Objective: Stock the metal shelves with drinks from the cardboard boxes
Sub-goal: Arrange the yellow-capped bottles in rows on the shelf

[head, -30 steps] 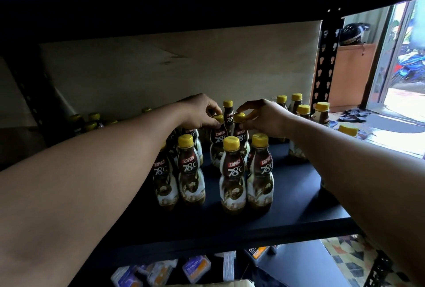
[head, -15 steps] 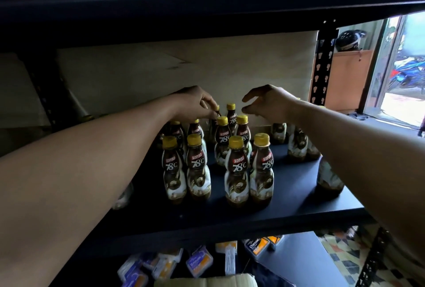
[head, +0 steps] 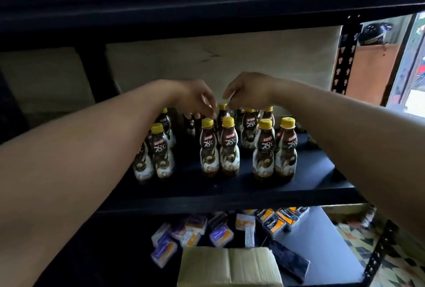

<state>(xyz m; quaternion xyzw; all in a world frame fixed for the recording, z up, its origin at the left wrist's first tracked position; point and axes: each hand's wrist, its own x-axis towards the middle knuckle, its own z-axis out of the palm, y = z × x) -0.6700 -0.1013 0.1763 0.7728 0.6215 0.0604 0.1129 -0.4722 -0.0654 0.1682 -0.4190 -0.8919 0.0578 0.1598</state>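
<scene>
- At back edge of shelf point(head: 317, 171): L hand point(head: 195, 100), fingers curled down over caps; grip can't tell.
- R hand point(head: 248, 93) alongside, fingers bent; hold unclear.
- Upright coffee bottles point(head: 230, 148), mid-shelf to back.

Beige back wall point(head: 230, 61), dim. Daylight from doorway point(head: 415, 100) at right; wooden cabinet point(head: 372, 75) beside it. Patterned tile floor point(head: 404, 261) lower right.
</scene>
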